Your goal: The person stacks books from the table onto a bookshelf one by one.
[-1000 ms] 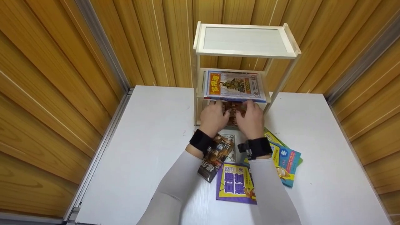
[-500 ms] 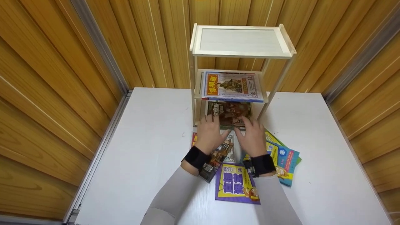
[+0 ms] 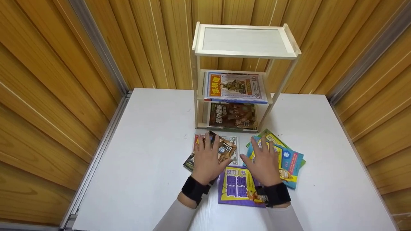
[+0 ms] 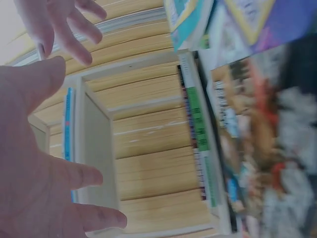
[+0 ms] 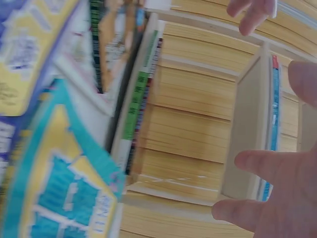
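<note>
With fingers spread, my left hand (image 3: 207, 163) is over a dark illustrated book (image 3: 227, 149) and a white-bordered book (image 3: 235, 157) on the white table. My right hand (image 3: 265, 165), also with spread fingers, is over a blue-and-yellow book (image 3: 293, 160). Whether either hand touches the books cannot be told. Between the wrists lies a purple-and-yellow book (image 3: 236, 189). Behind the hands stands a small wooden shelf rack (image 3: 245, 56). A brown-covered book (image 3: 232, 115) lies on its lowest level, and a stack topped by an orange-and-white book (image 3: 236, 86) on the middle one.
A green book (image 3: 268, 136) sticks out from under the blue one. The white table (image 3: 144, 144) extends to both sides. Wood-panelled walls (image 3: 154, 45) close in the back and both sides.
Both hands have come back from the rack's lowest level towards the person, and their fingers have spread. The brown book there is now uncovered. The dark book's corner now shows left of the left hand.
</note>
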Available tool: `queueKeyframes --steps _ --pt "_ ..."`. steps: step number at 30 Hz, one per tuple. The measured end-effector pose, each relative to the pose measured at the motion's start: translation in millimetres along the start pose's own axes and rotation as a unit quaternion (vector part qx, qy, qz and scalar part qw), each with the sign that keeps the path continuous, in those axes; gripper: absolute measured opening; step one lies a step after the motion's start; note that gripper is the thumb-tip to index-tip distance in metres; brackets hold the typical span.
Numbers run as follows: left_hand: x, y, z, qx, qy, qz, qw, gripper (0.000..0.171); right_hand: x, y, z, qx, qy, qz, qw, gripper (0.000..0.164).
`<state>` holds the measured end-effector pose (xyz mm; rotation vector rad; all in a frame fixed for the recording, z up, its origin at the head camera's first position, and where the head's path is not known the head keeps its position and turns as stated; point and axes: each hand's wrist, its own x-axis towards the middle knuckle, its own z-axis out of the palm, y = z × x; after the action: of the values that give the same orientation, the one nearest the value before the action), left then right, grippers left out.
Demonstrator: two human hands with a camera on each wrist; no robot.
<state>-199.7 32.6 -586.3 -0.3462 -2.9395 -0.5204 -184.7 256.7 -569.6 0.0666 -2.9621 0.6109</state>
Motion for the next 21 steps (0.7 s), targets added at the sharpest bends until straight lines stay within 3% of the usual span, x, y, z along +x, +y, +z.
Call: queueKeyframes --steps 6,10,21 --pt "-7.7 -6.8 7.2 -0.027 -0.012 -0.008 0.9995 0.106 -8 7 18 -0.012 -0.035 0.026 0.999 0.093" --pt "-8.5 -7.6 7.6 -0.024 -0.010 -0.009 0.9996 0.104 -8 7 25 -0.006 -0.034 0.026 0.999 0.092" --pt "-11.7 -5.2 7.2 -0.031 -0.017 -0.021 0.9992 0.105 -10 -1 21 -0.004 -0.027 0.012 1.000 0.092"
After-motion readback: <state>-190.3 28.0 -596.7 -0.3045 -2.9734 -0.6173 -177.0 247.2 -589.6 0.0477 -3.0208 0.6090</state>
